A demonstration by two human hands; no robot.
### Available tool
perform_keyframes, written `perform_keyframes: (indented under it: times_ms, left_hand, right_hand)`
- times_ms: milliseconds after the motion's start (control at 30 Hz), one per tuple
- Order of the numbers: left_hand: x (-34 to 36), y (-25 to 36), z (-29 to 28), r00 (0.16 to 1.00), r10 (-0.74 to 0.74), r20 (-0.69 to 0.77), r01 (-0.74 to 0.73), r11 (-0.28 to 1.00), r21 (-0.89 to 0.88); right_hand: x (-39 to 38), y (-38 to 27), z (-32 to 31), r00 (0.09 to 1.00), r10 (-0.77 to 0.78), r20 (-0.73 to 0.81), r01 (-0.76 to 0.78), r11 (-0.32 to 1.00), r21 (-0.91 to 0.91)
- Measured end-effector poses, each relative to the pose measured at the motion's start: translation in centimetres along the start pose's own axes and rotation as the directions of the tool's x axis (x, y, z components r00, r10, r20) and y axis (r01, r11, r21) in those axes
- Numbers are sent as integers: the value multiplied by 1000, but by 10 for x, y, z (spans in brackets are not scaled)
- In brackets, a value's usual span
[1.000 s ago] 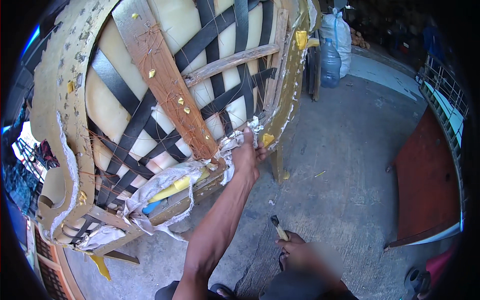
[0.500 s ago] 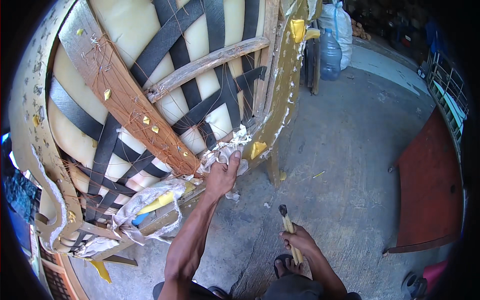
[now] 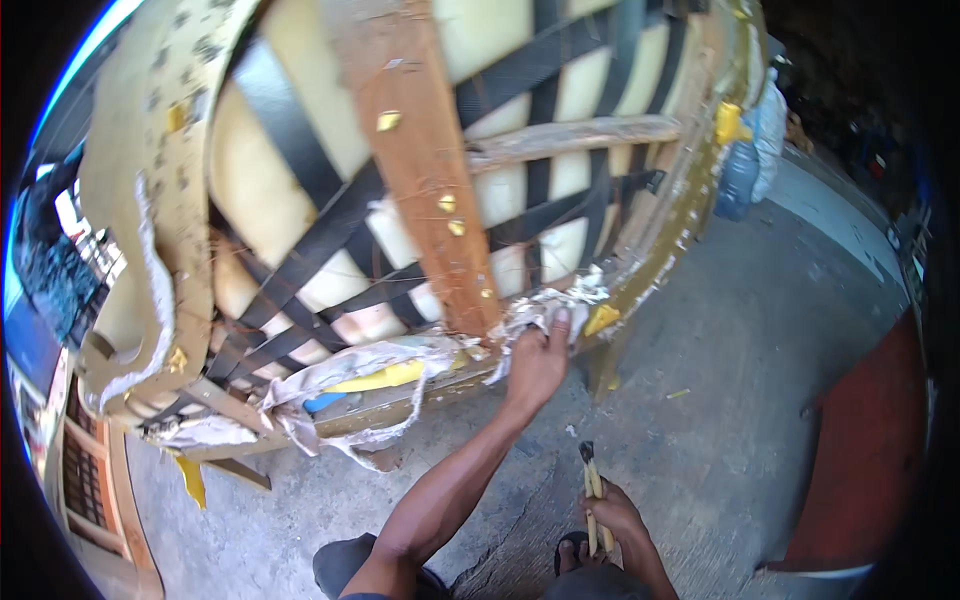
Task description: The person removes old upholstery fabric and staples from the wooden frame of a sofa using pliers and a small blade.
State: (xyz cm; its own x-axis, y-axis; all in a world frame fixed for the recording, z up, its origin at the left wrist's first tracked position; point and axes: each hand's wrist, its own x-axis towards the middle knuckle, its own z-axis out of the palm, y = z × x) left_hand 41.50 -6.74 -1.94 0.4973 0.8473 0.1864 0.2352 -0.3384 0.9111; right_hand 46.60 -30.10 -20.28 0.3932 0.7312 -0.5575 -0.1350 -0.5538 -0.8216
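Note:
An upholstered seat frame stands in front of me, its back stripped to a brown wooden slat (image 3: 418, 190), black webbing straps (image 3: 300, 130) and cream foam (image 3: 490, 40). My left hand (image 3: 540, 362) is closed on torn white cloth (image 3: 528, 312) along the frame's lower rail, beside the slat's bottom end. Lower down, over the floor and apart from the frame, my right hand (image 3: 615, 512) grips pliers (image 3: 591, 490) with a dark head pointing up and two pale yellowish handles. More ragged cloth (image 3: 300, 385) hangs along the rail to the left, with yellow material (image 3: 375, 377) showing in it.
A reddish-brown panel (image 3: 860, 440) stands at the right. Behind the frame's right side are a blue plastic bottle (image 3: 738, 180) and a white sack (image 3: 768, 130). A wooden lattice piece (image 3: 95, 470) is at the lower left. The floor (image 3: 720, 330) is concrete.
My view has swung left, so the frame appears farther right. The left hand stays on the cloth. The pliers' handles now show a gap between them.

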Motion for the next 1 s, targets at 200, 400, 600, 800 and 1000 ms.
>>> perform_keyframes:
  times_ms: [200, 400, 600, 800, 1000]
  left_hand:
    - [-20, -2, -41, 910, 20, 415, -118, 970, 213]
    - [-92, 2, -235, 483, 811, -329, -594, 580, 557]
    - [-88, 8, -354, 204, 909, -364, -159, 397, 904]
    - [-68, 30, -381, 286, 890, -354, -312, 436, 844]
    - [-73, 30, -386, 220, 872, -438, -385, 490, 782]
  right_hand:
    - [8, 88, 12, 973, 215, 86, -194, 960, -204]
    - [23, 73, 32, 933, 248, 261, -158, 933, -322]
    - [39, 52, 43, 940, 137, 313, -32, 948, -316]
    - [51, 74, 42, 938, 111, 328, -38, 974, -222]
    - [37, 29, 41, 956, 82, 282, -19, 975, -221]
